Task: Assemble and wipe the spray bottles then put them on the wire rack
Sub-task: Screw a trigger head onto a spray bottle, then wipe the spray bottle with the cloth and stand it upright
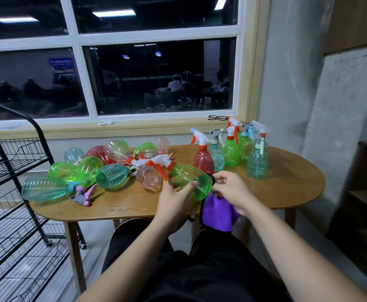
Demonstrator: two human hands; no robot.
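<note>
Holding green bottle, left hand faces right hand clutching purple cloth.

Both hands hold a green spray bottle and purple cloth over the table.

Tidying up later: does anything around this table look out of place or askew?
Black glasses and a crumpled white scrap sit on the window sill, apart from the bottle work. On the table, the left pile of bottles lies tumbled on its sides; one teal bottle lies close to the front-left edge.
</note>
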